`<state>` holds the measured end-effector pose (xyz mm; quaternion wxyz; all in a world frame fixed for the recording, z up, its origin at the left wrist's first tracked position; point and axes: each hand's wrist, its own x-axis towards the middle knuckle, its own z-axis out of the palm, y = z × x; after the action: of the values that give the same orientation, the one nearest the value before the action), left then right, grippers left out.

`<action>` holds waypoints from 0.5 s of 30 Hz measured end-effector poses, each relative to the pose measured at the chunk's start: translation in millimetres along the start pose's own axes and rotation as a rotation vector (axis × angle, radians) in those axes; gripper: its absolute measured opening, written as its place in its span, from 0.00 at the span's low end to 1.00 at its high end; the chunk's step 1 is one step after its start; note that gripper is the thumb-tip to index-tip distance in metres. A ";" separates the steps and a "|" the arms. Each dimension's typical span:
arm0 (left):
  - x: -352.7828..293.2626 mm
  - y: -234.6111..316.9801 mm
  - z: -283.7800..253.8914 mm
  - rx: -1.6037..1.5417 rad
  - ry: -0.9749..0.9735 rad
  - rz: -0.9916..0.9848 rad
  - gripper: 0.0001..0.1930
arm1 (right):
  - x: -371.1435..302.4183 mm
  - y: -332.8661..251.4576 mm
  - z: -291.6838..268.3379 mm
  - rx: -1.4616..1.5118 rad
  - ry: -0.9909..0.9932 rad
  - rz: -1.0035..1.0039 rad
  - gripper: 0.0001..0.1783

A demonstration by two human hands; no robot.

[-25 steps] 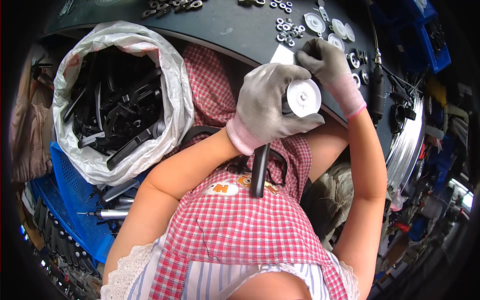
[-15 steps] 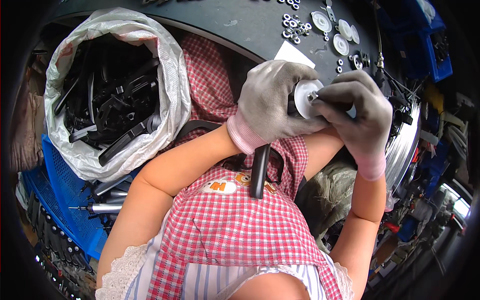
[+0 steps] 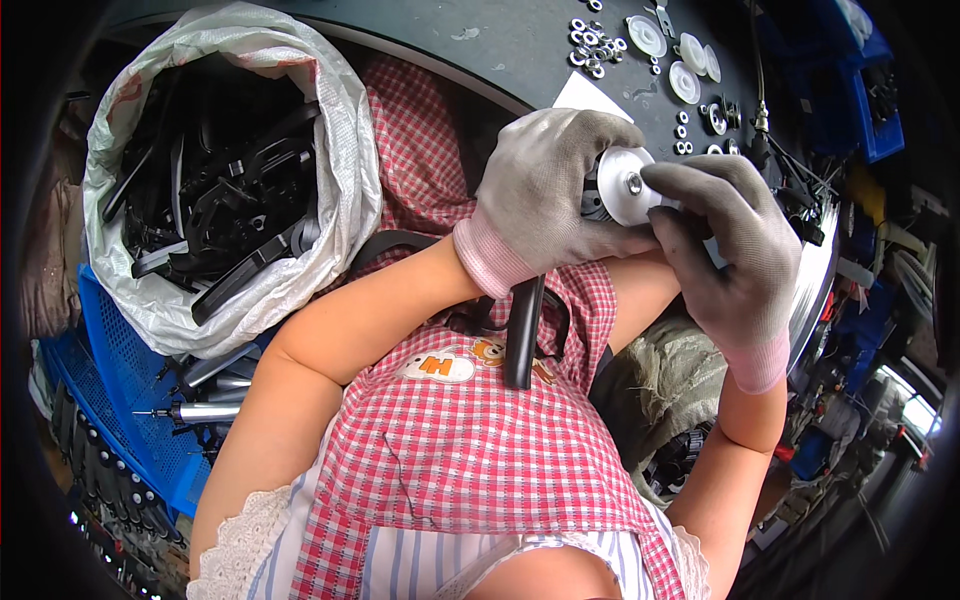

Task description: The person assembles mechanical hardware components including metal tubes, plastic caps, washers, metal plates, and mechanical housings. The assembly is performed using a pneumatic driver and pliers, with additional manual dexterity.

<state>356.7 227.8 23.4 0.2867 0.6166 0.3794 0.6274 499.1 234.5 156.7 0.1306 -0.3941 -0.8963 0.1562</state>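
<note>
My left hand (image 3: 545, 190), in a grey glove with a pink cuff, is closed round a black tubular part. Its straight black end (image 3: 523, 340) sticks out below the wrist, over the apron. On this part, between thumb and fingers, sits a white plastic disc (image 3: 618, 195) facing up, with a small metal nut (image 3: 634, 184) at its centre. My right hand (image 3: 725, 225), gloved alike, is just right of the disc. Its index finger and thumb are parted close to the disc's edge, with nothing visible between them. The other right fingers are partly hidden.
On the dark table (image 3: 480, 50) lie several metal nuts (image 3: 597, 47), white discs (image 3: 685, 82) and a white paper (image 3: 590, 98). A white woven sack (image 3: 345, 160) of black parts stands left, near a blue crate (image 3: 125, 350). Blue bins (image 3: 880, 140) stand at the right.
My right finger and thumb have parted from the nut, leaving it at the disc's centre. That hand has drawn slightly right and down; the disc is turned more toward view.
</note>
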 end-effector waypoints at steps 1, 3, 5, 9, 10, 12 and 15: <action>0.1 1.2 0.3 0.014 -0.003 0.010 0.35 | 0.3 2.7 1.6 0.015 0.035 -0.016 0.11; 1.0 3.2 0.5 0.024 -0.008 0.023 0.35 | -2.2 11.0 6.0 0.066 0.032 -0.035 0.13; 1.6 2.8 -3.2 0.027 -0.034 0.036 0.35 | -2.9 9.3 1.4 0.024 0.000 -0.088 0.13; 0.6 -1.5 -7.4 0.025 -0.063 0.019 0.40 | -13.0 9.7 4.6 -0.014 0.005 -0.101 0.20; -0.5 -3.2 -9.2 0.038 -0.082 0.063 0.44 | -17.4 9.8 8.5 0.033 0.068 -0.052 0.22; 0.4 -5.6 -7.4 0.049 -0.105 0.112 0.47 | -11.3 16.2 17.7 0.011 0.207 -0.033 0.24; -1.6 -0.2 -9.6 0.052 -0.079 0.036 0.48 | -14.1 25.7 19.9 -0.038 0.155 0.045 0.22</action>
<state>347.3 225.4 22.8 0.2743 0.6549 0.3727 0.5975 518.4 236.9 127.0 0.1886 -0.4274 -0.8772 0.1111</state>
